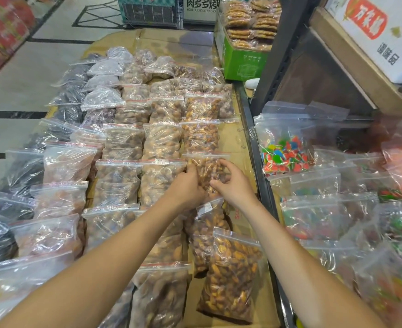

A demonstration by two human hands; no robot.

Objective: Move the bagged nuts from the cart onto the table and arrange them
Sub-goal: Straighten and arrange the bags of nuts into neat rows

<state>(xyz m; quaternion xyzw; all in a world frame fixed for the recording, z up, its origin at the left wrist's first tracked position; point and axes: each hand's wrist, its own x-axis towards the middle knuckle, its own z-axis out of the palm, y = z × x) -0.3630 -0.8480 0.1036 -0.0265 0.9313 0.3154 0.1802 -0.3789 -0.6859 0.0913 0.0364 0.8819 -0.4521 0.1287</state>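
Several clear zip bags of brown nuts lie in rows on a cardboard-covered table [236, 138]. My left hand [185, 185] and my right hand [233, 183] both grip one bag of nuts [207, 169] in the right-hand column, fingers curled on its left and right sides as it rests on the table. Behind it lies another nut bag [201, 136]. Nearer me, two bags of almonds [230, 275] lie loosely, one tilted over the other. The cart is out of view.
Bags of dark dried fruit [70, 91] fill the left columns. A black shelf rail [261, 185] borders the table on the right, with bags of coloured candy [285, 152] beyond. A green box of biscuits [242, 55] stands at the far right corner.
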